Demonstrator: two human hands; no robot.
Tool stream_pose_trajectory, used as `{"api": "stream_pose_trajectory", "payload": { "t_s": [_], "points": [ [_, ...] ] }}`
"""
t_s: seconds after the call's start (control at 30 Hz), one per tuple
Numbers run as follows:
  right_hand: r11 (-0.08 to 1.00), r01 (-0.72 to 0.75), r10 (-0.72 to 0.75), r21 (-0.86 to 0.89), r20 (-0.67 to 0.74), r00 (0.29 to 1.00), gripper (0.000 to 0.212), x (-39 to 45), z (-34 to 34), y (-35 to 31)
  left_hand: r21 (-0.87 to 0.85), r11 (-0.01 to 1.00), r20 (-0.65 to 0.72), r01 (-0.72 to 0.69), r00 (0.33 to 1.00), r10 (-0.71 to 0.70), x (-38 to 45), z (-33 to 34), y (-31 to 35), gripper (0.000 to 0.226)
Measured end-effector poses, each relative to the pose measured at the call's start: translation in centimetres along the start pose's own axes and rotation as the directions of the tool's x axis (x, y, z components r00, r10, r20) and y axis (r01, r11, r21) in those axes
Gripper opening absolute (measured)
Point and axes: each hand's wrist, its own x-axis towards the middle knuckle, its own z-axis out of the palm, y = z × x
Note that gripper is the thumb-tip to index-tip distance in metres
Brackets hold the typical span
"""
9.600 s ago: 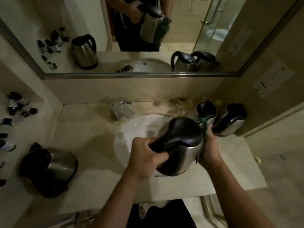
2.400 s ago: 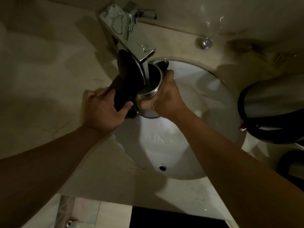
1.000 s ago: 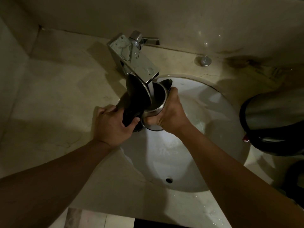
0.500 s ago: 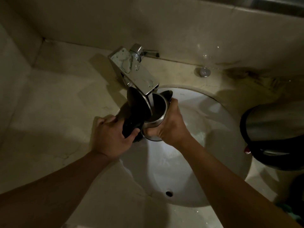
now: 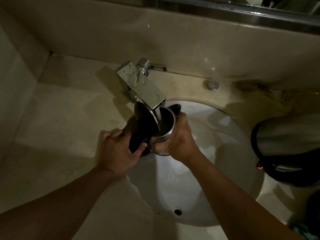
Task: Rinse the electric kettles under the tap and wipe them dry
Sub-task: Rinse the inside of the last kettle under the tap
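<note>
1. Step in hand, as I read it: filling the electric kettle (image 5: 162,127) for its rinse; it sits over the back-left rim of the sink basin (image 5: 225,144), mouth right under the tap (image 5: 147,90) spout; lid (image 5: 144,120) flipped open toward the left.
2. Water stream drops into the open mouth; keep the mouth centred under it so nothing splashes onto the tabletop (image 5: 69,118); I'd fill only partway, swirl, then tip out over the drain (image 5: 178,211).
3. Keep the base and its contacts out of the stream; risk is a wet underside, judged from the tilt.
4. Left hand (image 5: 117,151): grip wrapped round the black handle, thumb across its front; forearm comes in from the lower-left edge.
5. Right hand (image 5: 178,142): grip curled round the steel body, fingers underneath near the base, thumb up by the spout; wrist bent down, forearm from the lower-right corner.
6. Steel looks wet; hold firm with both hands before tilting.
7. Second kettle (image 5: 285,149) stands at the tabletop's right edge, just beside the basin, untouched; green cloth (image 5: 301,231) at the front-right corner, ready for wiping.
</note>
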Motion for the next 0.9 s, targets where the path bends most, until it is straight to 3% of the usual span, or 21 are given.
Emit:
{"api": "stream_pose_trajectory", "payload": {
  "t_s": [0.53, 0.9],
  "points": [
    [1.0, 0.017, -0.017, -0.025, 0.001, 1.0, 0.115, -0.04, -0.05, -0.33, 0.013, 1.0, 0.034, 0.015, 0.999, -0.016, 0.01, 0.21, -0.12, 0.04],
    [0.995, -0.083, 0.081, 0.063, 0.029, 0.996, 0.112, 0.08, 0.25, -0.39, 0.002, 1.0, 0.026, 0.015, 1.0, -0.015, -0.05, 0.15, 0.02, 0.042]
  ]
}}
